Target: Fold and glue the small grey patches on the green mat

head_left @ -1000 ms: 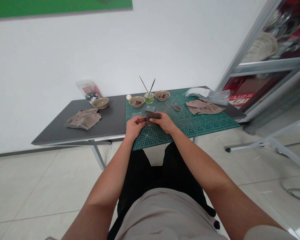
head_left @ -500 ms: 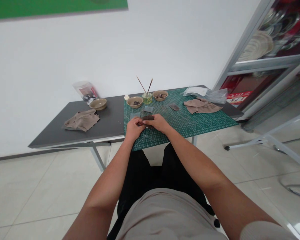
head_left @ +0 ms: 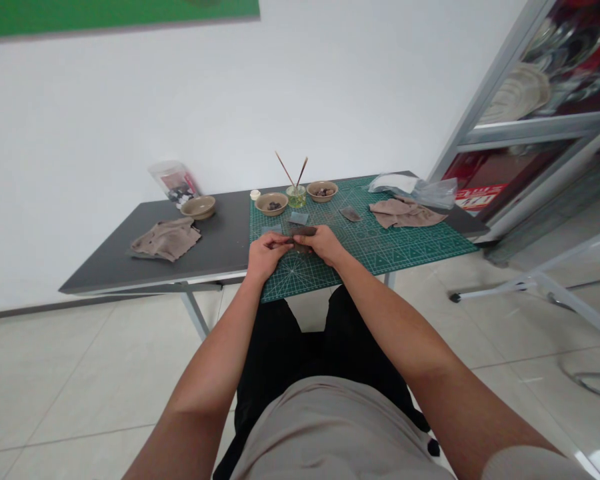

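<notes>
My right hand (head_left: 327,245) grips a dark brown flat piece (head_left: 305,231) above the near part of the green cutting mat (head_left: 400,243). The fingers of my left hand (head_left: 266,256) are drawn together at the piece's left end; what lies between their tips is too small to make out. Just beyond my hands are small grey-blue sheets (head_left: 299,218). Farther back stand a bowl of dark lumps (head_left: 271,204), a glass jar (head_left: 296,195) with two thin sticks in it, and a second bowl (head_left: 322,191) of brown lumps.
A brown cloth (head_left: 405,212) and a clear plastic bag (head_left: 430,191) lie on the mat's right side, near a dark oval piece (head_left: 351,214). On the grey table (head_left: 220,247) at left are another cloth (head_left: 165,240), a bowl (head_left: 198,207) and a clear tub (head_left: 173,183).
My hands have moved slightly apart, the left one a little to the left and the right one to the right. The brown piece has shifted a bit right and turned with my right hand.
</notes>
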The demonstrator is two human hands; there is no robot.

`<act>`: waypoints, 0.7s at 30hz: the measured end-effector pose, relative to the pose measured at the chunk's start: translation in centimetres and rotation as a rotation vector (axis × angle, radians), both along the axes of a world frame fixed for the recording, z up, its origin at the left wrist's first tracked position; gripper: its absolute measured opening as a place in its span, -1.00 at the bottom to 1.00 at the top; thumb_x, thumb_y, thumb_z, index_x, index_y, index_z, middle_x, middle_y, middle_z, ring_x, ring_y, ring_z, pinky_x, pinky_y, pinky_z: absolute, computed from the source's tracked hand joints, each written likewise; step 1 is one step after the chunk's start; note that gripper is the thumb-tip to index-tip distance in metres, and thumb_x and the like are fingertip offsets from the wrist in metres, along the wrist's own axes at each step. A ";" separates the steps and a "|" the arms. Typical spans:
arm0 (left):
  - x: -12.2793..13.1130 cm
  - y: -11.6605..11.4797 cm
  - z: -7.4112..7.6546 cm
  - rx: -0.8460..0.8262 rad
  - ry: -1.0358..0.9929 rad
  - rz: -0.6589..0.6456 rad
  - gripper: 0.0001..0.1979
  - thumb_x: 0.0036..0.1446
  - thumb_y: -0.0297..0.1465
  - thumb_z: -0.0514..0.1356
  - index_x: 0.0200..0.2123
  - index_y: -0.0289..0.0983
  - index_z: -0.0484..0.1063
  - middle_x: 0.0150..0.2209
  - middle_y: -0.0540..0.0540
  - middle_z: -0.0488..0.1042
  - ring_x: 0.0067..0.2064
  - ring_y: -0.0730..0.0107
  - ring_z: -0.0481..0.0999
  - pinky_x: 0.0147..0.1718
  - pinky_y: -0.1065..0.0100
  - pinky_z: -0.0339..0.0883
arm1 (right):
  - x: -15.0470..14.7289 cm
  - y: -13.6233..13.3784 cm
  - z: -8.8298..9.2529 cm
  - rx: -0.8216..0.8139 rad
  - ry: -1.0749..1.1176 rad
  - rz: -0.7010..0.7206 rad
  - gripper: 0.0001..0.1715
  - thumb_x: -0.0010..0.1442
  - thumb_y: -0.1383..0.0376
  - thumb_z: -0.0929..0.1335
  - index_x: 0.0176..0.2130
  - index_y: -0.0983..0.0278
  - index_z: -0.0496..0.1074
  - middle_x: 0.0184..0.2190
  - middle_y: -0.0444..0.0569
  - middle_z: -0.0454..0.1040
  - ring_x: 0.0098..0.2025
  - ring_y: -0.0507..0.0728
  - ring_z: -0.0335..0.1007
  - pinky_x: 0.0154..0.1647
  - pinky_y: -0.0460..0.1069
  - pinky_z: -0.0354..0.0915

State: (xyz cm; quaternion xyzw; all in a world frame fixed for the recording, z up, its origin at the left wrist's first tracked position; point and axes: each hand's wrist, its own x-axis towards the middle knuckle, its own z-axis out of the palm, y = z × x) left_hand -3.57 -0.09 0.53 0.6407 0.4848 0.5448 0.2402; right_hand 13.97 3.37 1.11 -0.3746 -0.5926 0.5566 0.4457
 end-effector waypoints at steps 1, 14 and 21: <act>0.0 0.0 -0.1 -0.007 -0.045 0.011 -0.84 -0.11 -0.32 0.38 -0.42 -0.25 0.56 -0.39 -0.03 0.55 -0.37 0.41 0.48 -0.34 0.35 0.38 | 0.0 0.0 -0.1 -0.006 0.015 -0.026 -0.50 -0.17 0.02 0.52 -0.38 0.38 0.52 -0.57 -0.10 0.45 -0.58 -0.02 0.22 -0.60 -0.10 0.08; 0.3 0.4 0.1 0.041 0.075 0.019 -0.93 -0.11 -0.43 0.36 -0.46 -0.22 0.56 -0.35 -0.03 0.54 -0.33 0.38 0.48 -0.29 0.31 0.36 | 0.1 0.2 -0.1 0.067 -0.076 0.142 -0.50 -0.04 -0.06 0.47 -0.40 0.34 0.47 -0.60 -0.14 0.40 -0.58 -0.02 0.23 -0.58 -0.09 0.10; 0.3 0.2 0.2 0.065 0.106 0.029 -0.94 -0.09 -0.47 0.33 -0.46 -0.23 0.55 -0.36 -0.02 0.52 -0.31 0.37 0.47 -0.25 0.29 0.36 | -0.1 0.3 -0.1 0.046 -0.066 0.150 -0.45 -0.10 -0.11 0.47 -0.46 0.34 0.44 -0.63 -0.14 0.37 -0.59 -0.02 0.20 -0.58 -0.09 0.06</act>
